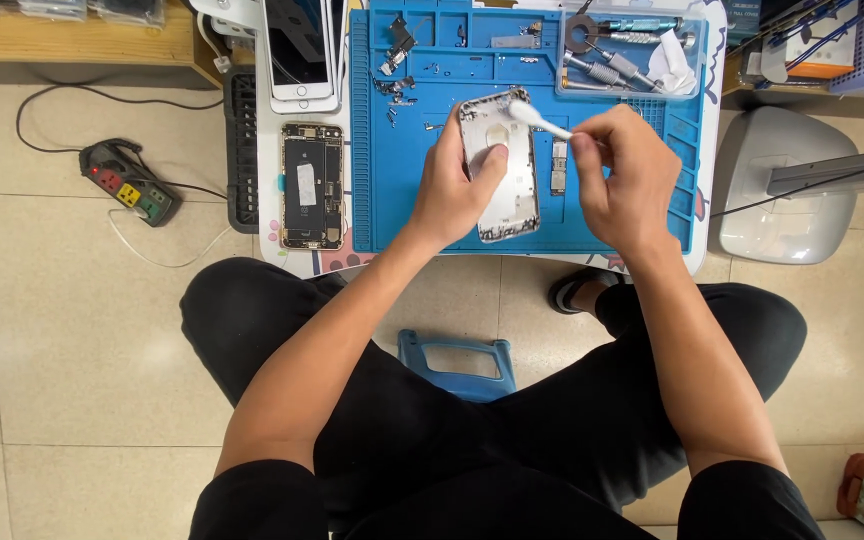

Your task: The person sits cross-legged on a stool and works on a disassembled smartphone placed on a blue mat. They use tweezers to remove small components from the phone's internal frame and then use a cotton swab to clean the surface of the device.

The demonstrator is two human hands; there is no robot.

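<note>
While the left hand (449, 190) pins the silver phone housing (500, 170) flat on the blue repair mat (392, 190), thumb inside, the right hand (624, 175) pinches a cotton swab (540, 122); the shell looks light, stiff, slippery, best gripped by its edges

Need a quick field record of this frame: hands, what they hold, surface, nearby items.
left hand: left hand steadies a silver phone rear housing, thumb pressed inside it
right hand: right hand pinches a white cotton swab, tip at the housing's top edge
surface: blue repair mat on a small table
on mat: small screws and brackets, tool tray
left of mat: opened phone chassis, white phones
floor: power strip, blue stool
</note>
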